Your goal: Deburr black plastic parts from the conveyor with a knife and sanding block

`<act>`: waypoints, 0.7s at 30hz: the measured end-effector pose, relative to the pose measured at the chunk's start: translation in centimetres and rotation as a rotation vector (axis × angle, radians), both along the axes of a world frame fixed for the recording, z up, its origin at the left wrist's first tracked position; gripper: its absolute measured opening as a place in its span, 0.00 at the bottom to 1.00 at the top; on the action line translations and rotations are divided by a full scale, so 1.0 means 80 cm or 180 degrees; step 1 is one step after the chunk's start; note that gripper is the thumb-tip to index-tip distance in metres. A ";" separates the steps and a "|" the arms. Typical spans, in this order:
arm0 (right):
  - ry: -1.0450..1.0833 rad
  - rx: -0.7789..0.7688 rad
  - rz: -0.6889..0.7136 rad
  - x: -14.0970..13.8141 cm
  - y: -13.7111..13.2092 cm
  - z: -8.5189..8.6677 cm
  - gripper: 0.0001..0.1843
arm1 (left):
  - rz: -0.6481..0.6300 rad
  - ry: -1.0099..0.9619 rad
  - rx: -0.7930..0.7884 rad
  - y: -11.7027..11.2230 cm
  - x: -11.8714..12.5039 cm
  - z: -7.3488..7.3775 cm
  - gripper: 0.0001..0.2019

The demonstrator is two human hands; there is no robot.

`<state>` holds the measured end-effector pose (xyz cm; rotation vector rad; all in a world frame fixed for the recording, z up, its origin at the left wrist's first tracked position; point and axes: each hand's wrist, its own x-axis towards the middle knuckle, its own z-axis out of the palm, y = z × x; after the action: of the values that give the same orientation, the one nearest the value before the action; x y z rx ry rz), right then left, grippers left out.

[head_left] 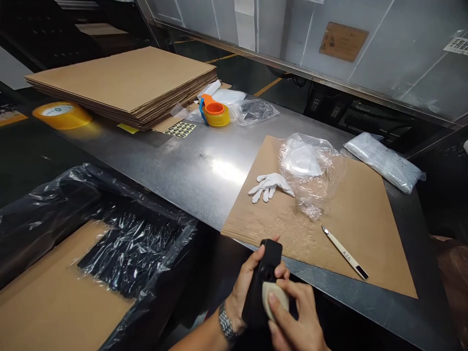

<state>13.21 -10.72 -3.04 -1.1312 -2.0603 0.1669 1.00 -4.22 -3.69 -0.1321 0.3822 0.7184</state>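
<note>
A black, elongated part [271, 253] with a round hole in its face is gripped in my left hand [244, 287], thumb along its side. My right hand [302, 312] pinches a cream-coloured rounded pad [269, 291] and presses it against the face of the black part. Both hands are in front of the table's near edge. The lower end of the black part is lost against the dark background. On the cardboard sheet [376, 234] beyond my hands lie a white-handled craft knife [343, 253] marked A26 and a white glove [269, 186].
A clear plastic bag [314, 195] with white material rests on the cardboard. At the back left of the metal table [183, 175] stand stacked cardboard sheets [124, 78], a tape roll in an orange holder [215, 114] and yellow tape [62, 116]. A plastic-lined box [139, 243] stands at left.
</note>
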 end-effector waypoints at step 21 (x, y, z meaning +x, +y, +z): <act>-0.0504 -0.0254 -0.1102 0.078 0.052 -0.043 0.26 | 0.0473 0.1510 -0.0023 0.016 -0.009 0.029 0.10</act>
<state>19.45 -6.59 -6.45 -1.5737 -1.9689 -0.0119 0.26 -2.93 -1.35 0.0061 0.8345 0.8953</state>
